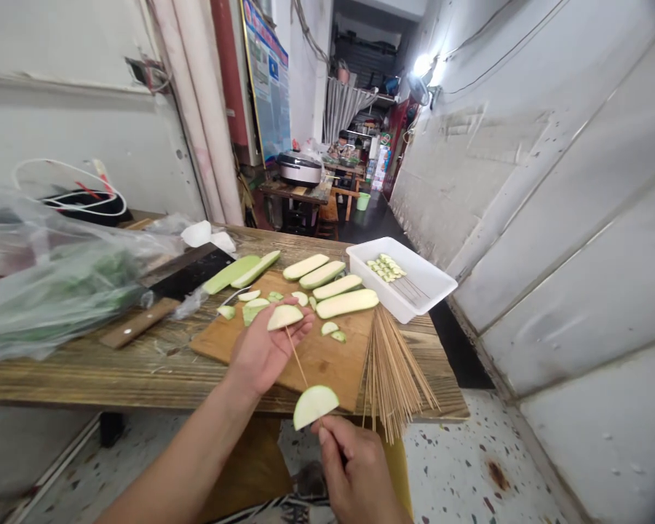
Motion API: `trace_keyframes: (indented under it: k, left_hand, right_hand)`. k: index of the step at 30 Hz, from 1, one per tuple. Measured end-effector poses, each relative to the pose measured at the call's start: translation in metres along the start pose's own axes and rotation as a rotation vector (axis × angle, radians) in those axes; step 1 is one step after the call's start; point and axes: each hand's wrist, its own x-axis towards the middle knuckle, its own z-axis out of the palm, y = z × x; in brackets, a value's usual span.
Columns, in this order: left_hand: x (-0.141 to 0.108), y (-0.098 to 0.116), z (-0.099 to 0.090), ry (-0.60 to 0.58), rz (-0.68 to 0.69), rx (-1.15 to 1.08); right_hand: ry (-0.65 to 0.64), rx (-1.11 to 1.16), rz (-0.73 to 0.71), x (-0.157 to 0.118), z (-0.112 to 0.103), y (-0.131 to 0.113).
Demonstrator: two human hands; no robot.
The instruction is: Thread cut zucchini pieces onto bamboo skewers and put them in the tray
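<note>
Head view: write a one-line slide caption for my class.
Two hands handle a thin skewer and two half-round slices at a wooden cutting board.

— Where is the light harshest?
— At the lamp [423, 65] by the right wall [469, 167], blown out to white; the room's far end [364, 62] is dim; the pale slices [315, 407] up front are evenly lit.
— And sharpness?
— Soft; the plastic bag [65, 291] smears; straight lines lean and stretch towards the edges; the upper right corner is dark.
</note>
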Motion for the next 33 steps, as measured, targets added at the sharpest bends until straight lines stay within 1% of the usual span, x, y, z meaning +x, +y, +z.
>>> trace_keyframes:
  k: [3, 10, 16, 22, 27, 33]
  left_hand:
    - [-0.001, 0.0, 0.0, 0.009, -0.011, -0.005]
    - [-0.002, -0.003, 0.0, -0.038, 0.011, 0.024]
    - [-0.003, -0.006, 0.0, -0.067, 0.046, 0.03]
    - [-0.003, -0.014, 0.0, -0.064, 0.078, 0.031]
    - [-0.005, -0.015, 0.004, -0.027, 0.091, 0.021]
    - [-0.008, -0.02, 0.008, -0.04, 0.083, 0.026]
  right_hand:
    - [0.003, 0.009, -0.002, 0.0, 0.0, -0.002]
    - [0.016, 0.014, -0.018, -0.002, 0.001, 0.0]
    - [0.019, 0.027, 0.005, -0.003, 0.002, 0.002]
    - [0.048, 0.001, -0.022, -0.001, 0.003, 0.0]
    - [0.053, -0.009, -0.045, 0.001, 0.003, -0.001]
    - [0.071, -0.016, -0.061, 0.001, 0.005, 0.0]
